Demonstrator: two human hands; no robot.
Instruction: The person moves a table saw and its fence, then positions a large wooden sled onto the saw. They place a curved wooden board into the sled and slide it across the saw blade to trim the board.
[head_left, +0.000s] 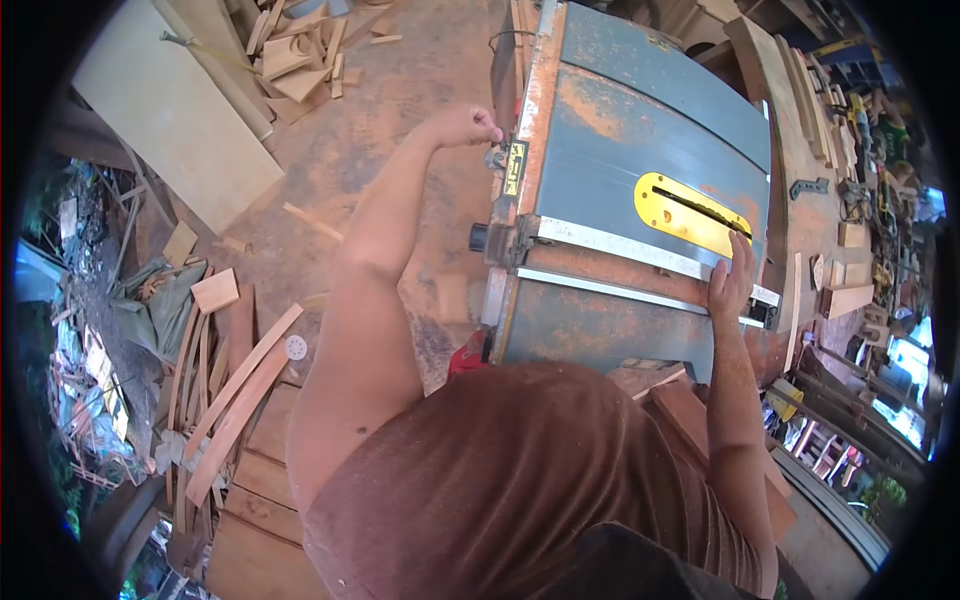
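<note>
A table saw (610, 150) with a blue-grey top dusted with sawdust stands in front of me. Its yellow insert plate (670, 208) surrounds a dark blade slot. My left hand (470, 127) is curled at the saw's left edge, its fingers pinched by a small black part (497, 157) beside the yellow label; what they hold is too small to make out. Across the top runs the metal fence (620, 245). My right hand (733, 280) rests at the fence's right end, near the insert plate, fingers stretched out and holding nothing.
Wood offcuts (300, 60) lie on the floor at the upper left, near a large pale board (170, 110). Curved wood strips (240, 400) are piled at the lower left. Right of the saw is a wooden bench (805, 220) with tools and blocks.
</note>
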